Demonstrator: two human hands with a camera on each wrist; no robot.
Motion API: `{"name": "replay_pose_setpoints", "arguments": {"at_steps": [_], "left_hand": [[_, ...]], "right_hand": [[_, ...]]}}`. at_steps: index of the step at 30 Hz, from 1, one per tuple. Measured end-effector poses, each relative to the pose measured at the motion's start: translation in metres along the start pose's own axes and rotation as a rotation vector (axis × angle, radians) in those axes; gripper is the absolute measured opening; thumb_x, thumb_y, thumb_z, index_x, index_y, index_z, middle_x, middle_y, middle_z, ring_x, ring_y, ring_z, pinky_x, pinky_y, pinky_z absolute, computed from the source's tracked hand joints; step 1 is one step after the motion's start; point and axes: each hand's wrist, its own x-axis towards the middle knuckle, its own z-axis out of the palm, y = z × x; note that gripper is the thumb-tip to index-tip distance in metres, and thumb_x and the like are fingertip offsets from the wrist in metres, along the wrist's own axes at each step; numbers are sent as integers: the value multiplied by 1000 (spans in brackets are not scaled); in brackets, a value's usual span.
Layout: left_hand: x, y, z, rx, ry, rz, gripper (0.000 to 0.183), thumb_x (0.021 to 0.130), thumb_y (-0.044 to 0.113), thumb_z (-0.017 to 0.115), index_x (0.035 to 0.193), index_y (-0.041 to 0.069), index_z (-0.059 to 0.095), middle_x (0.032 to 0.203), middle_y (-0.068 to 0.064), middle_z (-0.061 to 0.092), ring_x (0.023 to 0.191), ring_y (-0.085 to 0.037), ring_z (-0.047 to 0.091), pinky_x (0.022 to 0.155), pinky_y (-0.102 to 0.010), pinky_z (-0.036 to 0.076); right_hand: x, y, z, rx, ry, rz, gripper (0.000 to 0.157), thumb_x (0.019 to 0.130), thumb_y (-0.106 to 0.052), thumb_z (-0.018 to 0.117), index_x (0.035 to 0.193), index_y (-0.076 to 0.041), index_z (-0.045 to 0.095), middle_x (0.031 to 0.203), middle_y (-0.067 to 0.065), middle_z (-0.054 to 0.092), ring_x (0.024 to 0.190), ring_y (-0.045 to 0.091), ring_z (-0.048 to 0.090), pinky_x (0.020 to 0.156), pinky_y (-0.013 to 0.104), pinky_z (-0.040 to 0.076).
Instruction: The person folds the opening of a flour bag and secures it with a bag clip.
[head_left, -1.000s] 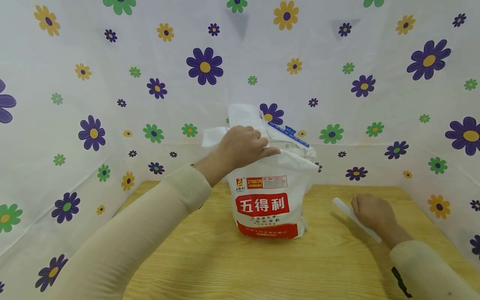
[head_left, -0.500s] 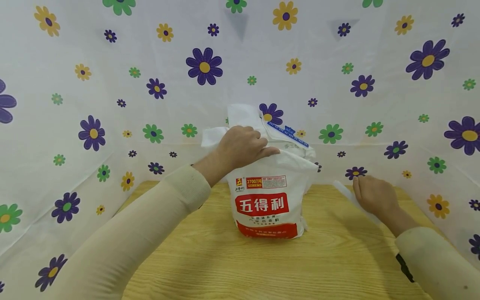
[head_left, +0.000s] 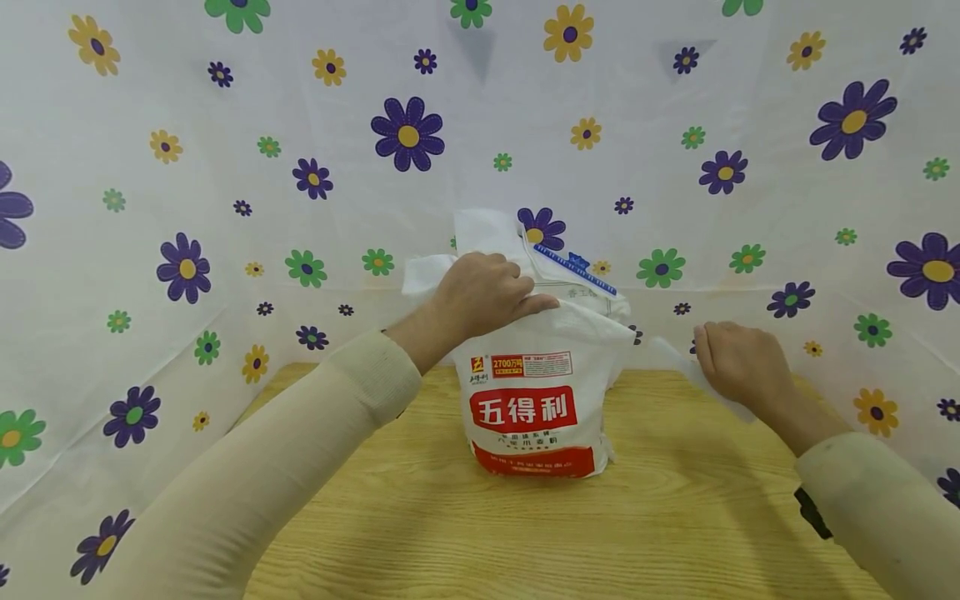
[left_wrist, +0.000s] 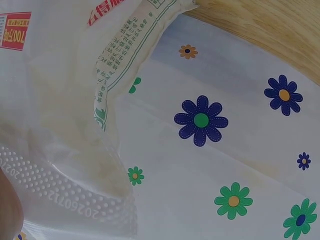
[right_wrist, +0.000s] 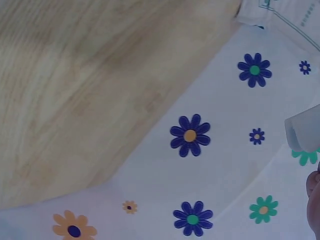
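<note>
A white flour bag [head_left: 536, 367] with red printed labels stands on the wooden table. My left hand [head_left: 487, 292] grips its folded top edge, thumb pointing right along the front. Along the slanted upper right edge of the bag lies a blue toothed bar [head_left: 573, 268] with a small tab. To the bag's right, above the table, my right hand [head_left: 742, 362] holds a long, narrow, translucent white plastic strip [head_left: 675, 358], partly covered by the fingers. In the right wrist view the strip's end [right_wrist: 305, 129] looks folded or hollow. The left wrist view shows the bag's clear plastic [left_wrist: 65, 100] close up.
The wood-grain table [head_left: 420, 525] reaches back to a white cloth [head_left: 337, 217] printed with purple, yellow and green flowers. This cloth hangs at the back and on both sides. One white flap [head_left: 427, 273] of the bag sticks out leftward behind my left hand.
My right hand has risen, carrying the white plastic strip higher above the table and slightly left. My left hand and the flour bag have stayed where they were.
</note>
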Motion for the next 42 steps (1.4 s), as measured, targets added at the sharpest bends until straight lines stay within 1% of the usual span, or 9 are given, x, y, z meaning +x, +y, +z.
{"name": "replay_pose_setpoints", "arguments": {"at_steps": [4,12,17,22,27,30,33,37,42], "left_hand": [[0,0,0,3,3,1,54,101,57,45,75,17,71,59,5,60,52,-11,53,51,-22,43],[0,0,1,0,7,2,54,101,57,45,75,17,71,59,5,59,52,-11,52,51,-22,43],[1,-1,3,3,16,3,54,101,57,45,73,18,70,57,6,57,51,-11,51,50,-21,41],[1,0,3,-7,13,2,54,101,57,45,73,18,69,57,6,57,51,-11,51,51,-22,42],[0,0,1,4,10,1,54,101,57,46,74,17,70,58,5,58,52,-11,53,51,-22,43],[0,0,0,13,9,3,53,101,57,45,76,17,71,59,5,60,52,-11,53,52,-22,44],[0,0,0,19,6,5,53,101,56,45,78,17,72,61,5,62,54,-11,55,53,-21,45],[-1,0,0,20,2,5,52,101,56,46,81,17,72,63,5,64,55,-11,56,53,-21,45],[-1,-1,0,19,7,11,50,101,56,47,84,16,72,66,4,65,57,-12,57,55,-22,47]], "right_hand": [[9,-4,-10,-3,22,-14,40,101,-14,43,62,-13,38,53,-1,31,47,13,28,45,27,24],[21,-10,-25,12,108,-88,37,100,-14,44,63,-12,37,52,-1,30,45,12,24,44,25,21],[28,-16,-34,6,129,-111,37,101,-18,43,64,-13,38,52,-2,29,45,11,25,45,25,21],[34,-20,-42,0,157,-149,38,100,-18,42,63,-13,39,49,-2,31,42,12,27,43,25,22],[37,-26,-48,9,153,-170,38,99,-18,43,62,-13,42,48,-2,33,41,12,30,42,25,24],[39,-30,-50,15,158,-192,38,99,-19,44,62,-12,45,47,-1,38,41,12,34,42,25,27],[40,-33,-51,15,179,-234,41,101,-22,41,61,-12,45,47,-1,38,40,12,34,42,25,26],[43,-36,-50,10,207,-294,49,105,-28,31,60,-12,42,46,-2,32,40,10,27,42,24,22],[47,-40,-48,0,219,-324,51,105,-30,27,59,-12,41,46,-2,31,41,9,24,42,23,20]]}}
